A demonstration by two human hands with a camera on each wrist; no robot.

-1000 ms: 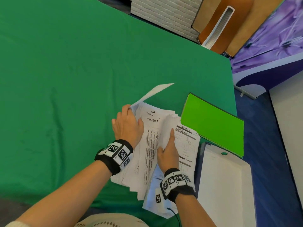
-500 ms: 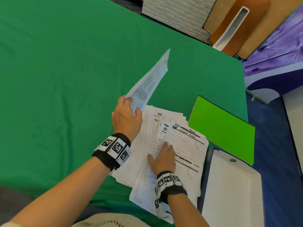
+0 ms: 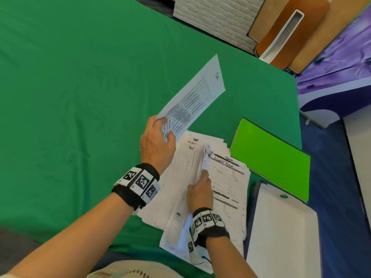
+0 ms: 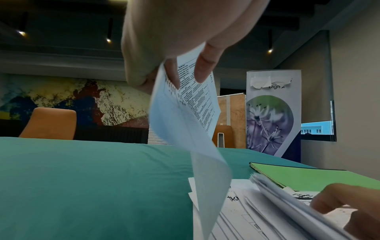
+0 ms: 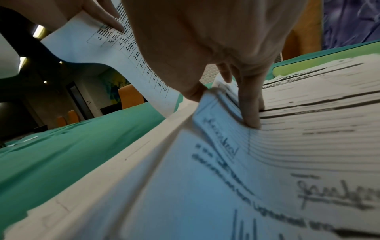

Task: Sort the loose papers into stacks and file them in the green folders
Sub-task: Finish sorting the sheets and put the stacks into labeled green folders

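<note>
Desk [image 3: 70, 117]: covered in green cloth; carries everything below. Landmark for places: the pile of papers.
Pile of papers [image 3: 226, 189]: loose white sheets, fanned and skewed, near the desk's near right edge. Likely light as single sheets, floppy, and slippery against each other; a push on top would probably shear the pile sideways. Best taken by squaring the edges first, then lifting from a short side with support underneath.
White box [image 3: 281, 233]: just right of the pile, partly cut off by the frame; contents not visible.
Green folders [image 3: 269, 159]: closed, stacked beyond and right of the pile, one corner close to it. Stiffer than the sheets, judging by the flat edges. How many lie in the stack cannot be told.
Lifted sheet [image 3: 192, 103]: printed table, held above and left of the pile; sags and curls under its own weight in the left wrist view, so thin and limp. A corner hold works; a crease is the risk.
Left hand [image 3: 156, 143]: grip pinching the sheet's lower corner, thumb on the printed face.
Right hand [image 3: 200, 191]: on the pile's middle, thumb and fingers curled round a lifted wad of page edges.
Hard to make out: most print is blurred; only handwritten headings show, so sorting categories are unclear. Lower sheets hidden.
</note>
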